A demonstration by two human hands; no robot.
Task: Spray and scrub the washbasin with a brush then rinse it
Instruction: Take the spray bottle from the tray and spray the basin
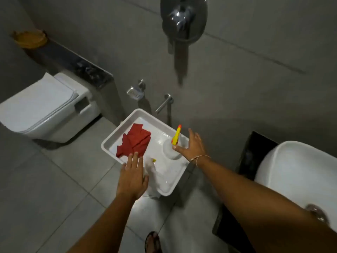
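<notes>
**Both hands over the supply tray, nothing gripped yet**

Left hand [132, 177] hovers flat over the near-left rim of the white tray [107, 141], fingers extended and released, just beside the clear spray bottle [152, 168] lying in the tray. Right hand [192, 146] is spread open at the far-right corner, thumb touching or nearly touching the white brush [172, 149] with its yellow handle [176, 136] sticking up. Neither hand has closed on anything. Red cloth [135, 141] lies crumpled in the far-left part of the tray. Washbasin [284, 172] sits well apart at the right edge, on a dark counter; no spray or water visible in it, so the task looks barely begun.

Risks:
- Bottle is clear and blurred against the white tray; a loose grab could roll it over the near rim.
- Tray floor looks glossy, possibly wet, so the brush base may skid if pushed sideways rather than lifted.
- Tray's support is hidden; a downward press on the rim may tip it.

Room: grey tiled floor and walls, dim light, toilet [42, 108] far left, chrome wall fittings behind the tray.
</notes>
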